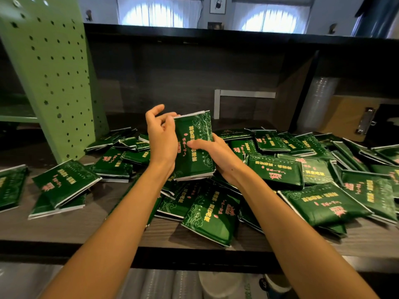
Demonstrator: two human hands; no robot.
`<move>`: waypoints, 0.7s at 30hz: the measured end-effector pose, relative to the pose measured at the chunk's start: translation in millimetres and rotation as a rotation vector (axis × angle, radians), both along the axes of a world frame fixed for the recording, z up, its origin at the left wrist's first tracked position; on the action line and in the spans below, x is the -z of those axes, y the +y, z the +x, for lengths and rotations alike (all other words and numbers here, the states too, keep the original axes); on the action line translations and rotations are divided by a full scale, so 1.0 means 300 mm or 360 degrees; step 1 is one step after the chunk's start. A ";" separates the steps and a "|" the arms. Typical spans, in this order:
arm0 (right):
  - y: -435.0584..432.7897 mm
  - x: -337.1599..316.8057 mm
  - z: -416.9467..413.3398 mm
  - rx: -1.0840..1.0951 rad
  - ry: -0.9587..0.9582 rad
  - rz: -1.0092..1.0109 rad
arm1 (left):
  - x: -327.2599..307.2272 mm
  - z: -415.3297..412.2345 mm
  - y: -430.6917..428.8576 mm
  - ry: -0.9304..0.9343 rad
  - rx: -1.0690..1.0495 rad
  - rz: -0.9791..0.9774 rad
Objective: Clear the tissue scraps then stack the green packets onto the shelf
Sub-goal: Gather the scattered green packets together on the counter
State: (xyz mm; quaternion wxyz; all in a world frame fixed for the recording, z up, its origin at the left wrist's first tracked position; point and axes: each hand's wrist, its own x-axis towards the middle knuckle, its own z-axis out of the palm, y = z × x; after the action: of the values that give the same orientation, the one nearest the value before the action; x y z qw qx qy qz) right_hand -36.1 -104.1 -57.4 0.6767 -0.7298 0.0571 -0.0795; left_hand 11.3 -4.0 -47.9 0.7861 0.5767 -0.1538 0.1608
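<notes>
Every glossy dark-green plastic packet (323, 203) bears rows of yellow characters and a red emblem. The print is turned away and too blurred, so no word can be read.

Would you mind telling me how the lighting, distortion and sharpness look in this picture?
Head view: the curtained windows are blown out, the shelf's back wall is dim; wide-angle distortion leans the pegboard post; the held packets in the left hand and right hand are sharp.

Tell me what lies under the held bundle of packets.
Loose green packets heaped on the shelf; the bundle, left hand and right hand cover what lies directly below.
</notes>
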 end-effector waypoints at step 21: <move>-0.091 0.014 0.010 0.0480 -0.0060 0.0386 | 0.043 0.052 0.114 0.0543 0.0237 0.1944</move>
State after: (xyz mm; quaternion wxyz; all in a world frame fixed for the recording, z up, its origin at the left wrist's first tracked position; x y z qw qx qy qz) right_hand -33.0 -131.4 -61.8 0.7410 -0.6244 0.1623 -0.1861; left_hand 26.8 30.1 -60.7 0.3383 0.9261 -0.1303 -0.1050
